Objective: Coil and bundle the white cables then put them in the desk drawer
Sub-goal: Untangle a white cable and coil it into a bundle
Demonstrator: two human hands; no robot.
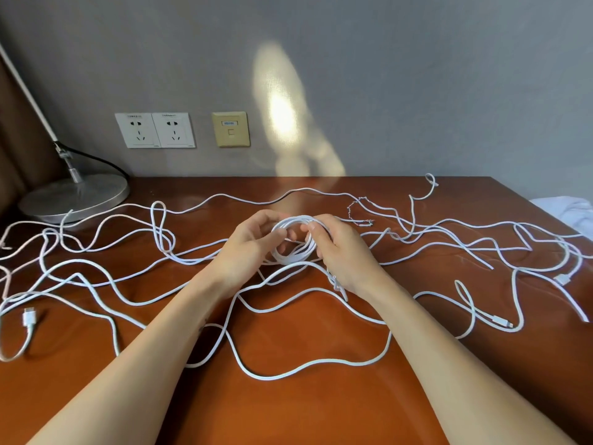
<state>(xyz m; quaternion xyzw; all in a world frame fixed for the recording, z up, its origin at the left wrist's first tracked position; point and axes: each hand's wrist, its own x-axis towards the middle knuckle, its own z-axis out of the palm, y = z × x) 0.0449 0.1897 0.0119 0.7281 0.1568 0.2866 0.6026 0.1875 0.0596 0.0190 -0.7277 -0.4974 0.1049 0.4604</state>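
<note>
A small round coil of white cable (293, 255) is held upright above the middle of the brown desk (321, 406). My left hand (247, 248) pinches its left side and my right hand (340, 252) grips its right side. Several loose white cables (128, 297) sprawl across the whole desk in wavy loops. One cable ends in a white USB plug (29, 317) at the near left, another in a thin plug (503, 322) at the right. A short twist tie (357, 211) lies just behind my right hand. No drawer is in view.
A lamp with a round metal base (75, 195) stands at the back left corner. Two white wall sockets (155, 130) and a beige network socket (230, 129) sit on the grey wall. White cloth (574, 213) lies beyond the desk's right edge.
</note>
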